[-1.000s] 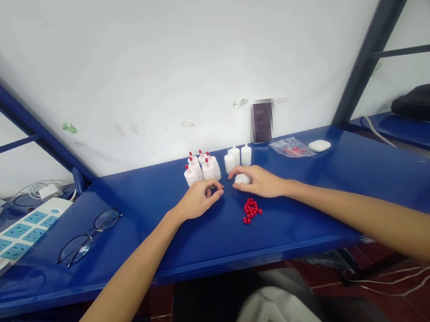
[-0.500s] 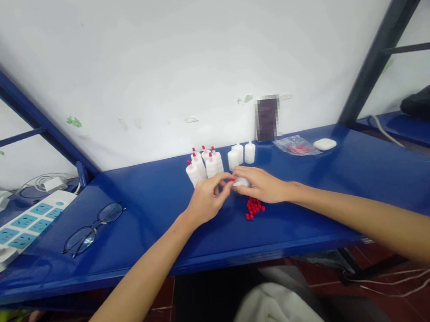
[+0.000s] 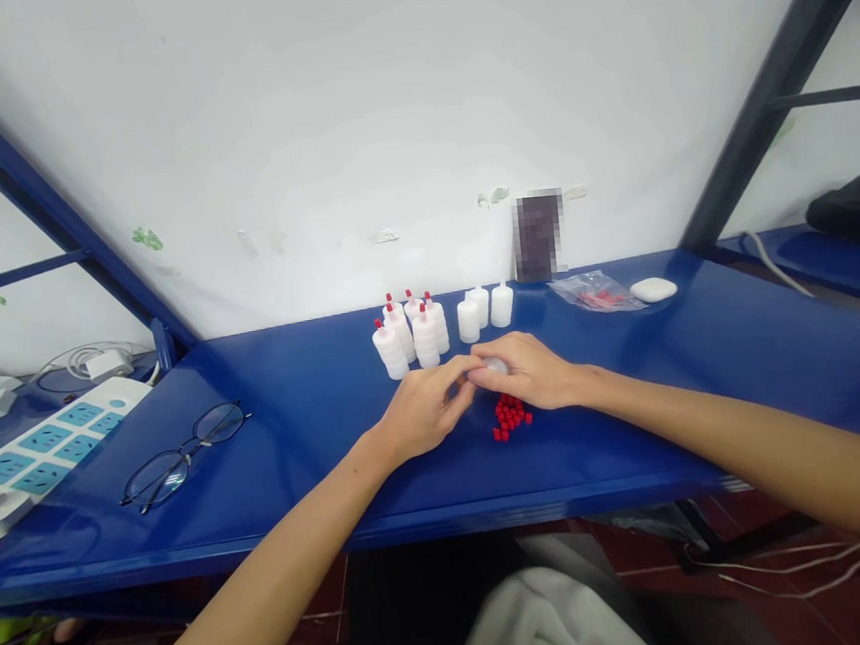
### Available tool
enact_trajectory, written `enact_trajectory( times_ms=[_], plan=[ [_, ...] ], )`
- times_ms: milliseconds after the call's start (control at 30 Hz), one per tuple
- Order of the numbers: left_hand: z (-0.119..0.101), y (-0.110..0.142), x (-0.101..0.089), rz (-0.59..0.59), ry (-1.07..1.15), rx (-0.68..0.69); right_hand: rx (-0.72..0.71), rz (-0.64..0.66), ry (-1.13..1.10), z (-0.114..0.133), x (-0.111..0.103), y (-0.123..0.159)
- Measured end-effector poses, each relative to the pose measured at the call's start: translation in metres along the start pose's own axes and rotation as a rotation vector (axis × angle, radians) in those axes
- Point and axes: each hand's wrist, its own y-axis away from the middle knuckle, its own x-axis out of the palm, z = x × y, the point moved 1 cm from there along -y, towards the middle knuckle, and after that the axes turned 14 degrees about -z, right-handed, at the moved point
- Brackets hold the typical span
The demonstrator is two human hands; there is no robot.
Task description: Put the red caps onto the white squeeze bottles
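Bottle (image 3: 495, 365) sat in my right hand (image 3: 528, 369), just beyond the red caps (image 3: 511, 416). My left hand (image 3: 419, 409) met it, fingers narrowed — whether around anything, I couldn't tell. I judged the step fine two-handed work at the bottle's end; the next move called for steadiness — and light pressure.

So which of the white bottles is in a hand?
The white bottle in the right hand, partly hidden by its fingers; the other bottles stand upright on the table.
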Motion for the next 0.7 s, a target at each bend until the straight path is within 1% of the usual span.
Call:
enact_trajectory(
  times_ms=[100, 233, 367, 433, 500, 600, 633, 700],
  plan=[
    [0.001, 0.001, 0.002, 0.046, -0.002, 0.0, -0.005, 0.004, 0.066, 0.001, 0.002, 0.0],
    [0.0, 0.002, 0.002, 0.053, 0.011, 0.007, -0.028, 0.033, 0.037, 0.003, 0.002, 0.0],
    [-0.001, 0.001, -0.003, 0.011, -0.002, -0.004, -0.051, 0.032, 0.046, -0.002, 0.001, 0.0],
    [0.0, 0.001, -0.007, -0.032, -0.048, -0.036, -0.025, 0.021, 0.079, -0.008, 0.0, -0.002],
    [0.002, 0.001, -0.01, -0.033, -0.158, -0.07, 0.04, -0.035, 0.106, -0.016, -0.001, -0.004],
    [0.005, 0.0, -0.012, 0.068, -0.389, -0.099, 0.168, -0.177, 0.168, -0.026, -0.005, -0.007],
    [0.005, 0.0, -0.011, 0.104, -0.45, -0.107, 0.194, -0.221, 0.187, -0.028, -0.007, -0.007],
    [0.005, 0.0, -0.011, 0.143, -0.529, -0.128, 0.204, -0.29, 0.199, -0.032, -0.01, -0.008]
  ],
)
